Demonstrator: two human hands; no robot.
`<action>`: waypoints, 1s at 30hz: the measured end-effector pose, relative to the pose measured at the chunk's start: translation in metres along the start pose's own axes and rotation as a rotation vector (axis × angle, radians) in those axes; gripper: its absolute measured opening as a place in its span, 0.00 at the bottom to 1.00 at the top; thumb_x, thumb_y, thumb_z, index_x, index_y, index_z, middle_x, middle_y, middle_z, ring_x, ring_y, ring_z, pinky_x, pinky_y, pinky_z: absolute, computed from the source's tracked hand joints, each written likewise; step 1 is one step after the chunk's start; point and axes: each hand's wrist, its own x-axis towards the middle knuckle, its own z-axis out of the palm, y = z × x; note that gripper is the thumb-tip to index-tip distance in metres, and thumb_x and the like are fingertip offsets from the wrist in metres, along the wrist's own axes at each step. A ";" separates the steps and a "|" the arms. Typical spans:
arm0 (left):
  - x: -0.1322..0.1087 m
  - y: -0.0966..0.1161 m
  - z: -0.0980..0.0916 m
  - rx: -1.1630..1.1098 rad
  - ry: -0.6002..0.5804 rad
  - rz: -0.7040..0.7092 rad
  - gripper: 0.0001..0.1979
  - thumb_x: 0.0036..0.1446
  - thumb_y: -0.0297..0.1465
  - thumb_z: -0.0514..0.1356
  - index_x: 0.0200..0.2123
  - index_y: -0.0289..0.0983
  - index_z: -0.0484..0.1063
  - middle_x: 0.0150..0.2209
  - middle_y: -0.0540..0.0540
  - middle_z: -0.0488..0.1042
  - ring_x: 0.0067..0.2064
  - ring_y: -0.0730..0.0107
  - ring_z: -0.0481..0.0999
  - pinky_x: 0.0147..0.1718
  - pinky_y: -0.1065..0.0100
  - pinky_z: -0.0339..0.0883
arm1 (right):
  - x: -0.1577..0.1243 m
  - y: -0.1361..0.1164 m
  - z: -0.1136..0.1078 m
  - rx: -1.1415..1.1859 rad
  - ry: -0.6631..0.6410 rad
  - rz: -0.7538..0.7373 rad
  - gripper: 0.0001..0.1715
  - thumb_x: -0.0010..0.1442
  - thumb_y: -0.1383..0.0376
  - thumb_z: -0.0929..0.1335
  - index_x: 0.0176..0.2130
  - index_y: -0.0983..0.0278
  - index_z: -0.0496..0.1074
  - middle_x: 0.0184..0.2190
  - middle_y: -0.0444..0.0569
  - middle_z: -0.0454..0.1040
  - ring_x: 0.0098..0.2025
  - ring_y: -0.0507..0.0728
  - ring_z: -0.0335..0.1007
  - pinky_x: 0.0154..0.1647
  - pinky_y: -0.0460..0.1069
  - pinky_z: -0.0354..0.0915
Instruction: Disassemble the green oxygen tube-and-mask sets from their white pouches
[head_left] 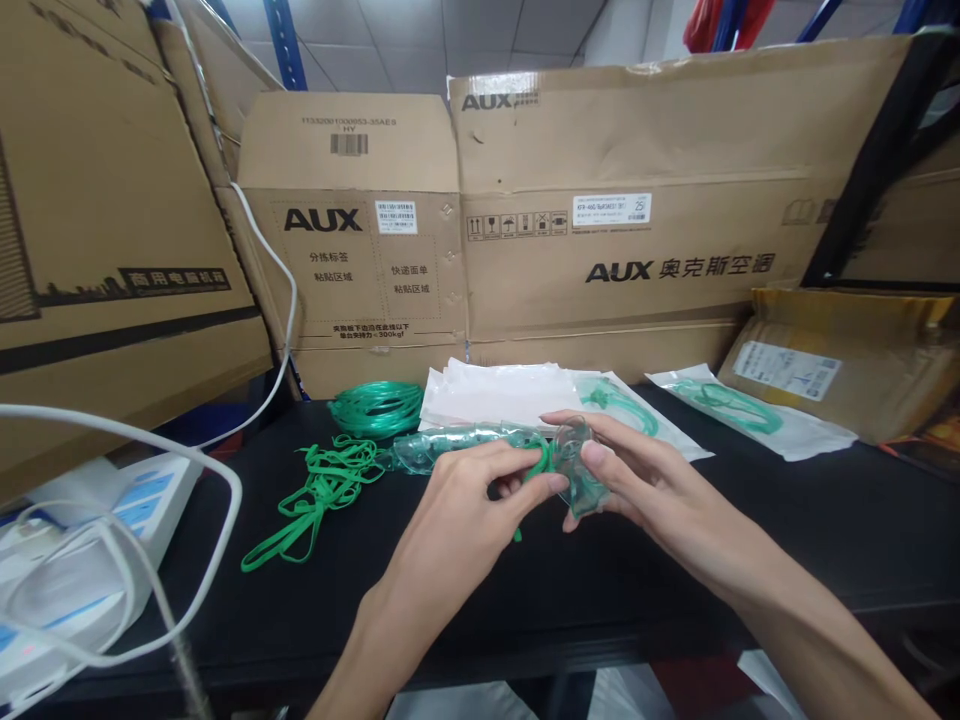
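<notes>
Head view: both hands meet over the black table [825,520], just in front of the white pouch stack [495,395]. Left hand [480,490] pinches the green strap [536,462] between thumb and forefinger, closed tight. Right hand [637,480] grips the clear mask [579,480], thumb on top, fingers wrapped under. Mask is off the table, touching both hands; a row of similar clear pieces [450,445] trails from it along the stack's front edge. Loose strap pile [322,490] front-left of the stack, tubing coil [375,408] just left of it. Sealed packet [742,410] right of the stack. AUX cartons [600,200] behind the stack. Power strip [90,540] far left of it.
</notes>
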 end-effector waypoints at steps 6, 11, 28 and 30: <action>-0.002 0.000 0.004 0.057 0.035 0.023 0.16 0.70 0.36 0.59 0.27 0.38 0.73 0.30 0.54 0.74 0.33 0.74 0.72 0.35 0.68 0.58 | 0.000 0.001 0.000 -0.110 0.012 -0.051 0.20 0.68 0.55 0.70 0.58 0.52 0.75 0.54 0.47 0.73 0.44 0.56 0.75 0.39 0.52 0.80; -0.003 0.000 0.002 0.098 0.019 0.025 0.13 0.70 0.35 0.58 0.34 0.42 0.79 0.35 0.54 0.78 0.37 0.72 0.75 0.39 0.69 0.60 | 0.002 -0.003 -0.013 -0.143 0.056 -0.019 0.22 0.67 0.53 0.70 0.57 0.57 0.74 0.39 0.48 0.76 0.40 0.59 0.76 0.33 0.52 0.79; -0.019 -0.047 -0.107 0.706 0.380 -0.586 0.16 0.63 0.43 0.57 0.38 0.43 0.83 0.34 0.44 0.84 0.41 0.47 0.81 0.35 0.59 0.65 | -0.003 -0.027 -0.060 -0.069 0.788 -0.267 0.16 0.61 0.54 0.75 0.46 0.58 0.81 0.41 0.51 0.76 0.39 0.55 0.77 0.31 0.45 0.74; -0.020 -0.071 -0.113 0.769 0.270 -0.677 0.18 0.64 0.43 0.56 0.39 0.41 0.83 0.36 0.39 0.84 0.42 0.41 0.81 0.34 0.57 0.65 | -0.001 -0.023 -0.056 -0.074 0.704 -0.225 0.19 0.61 0.51 0.75 0.48 0.56 0.80 0.43 0.52 0.77 0.41 0.57 0.78 0.33 0.45 0.75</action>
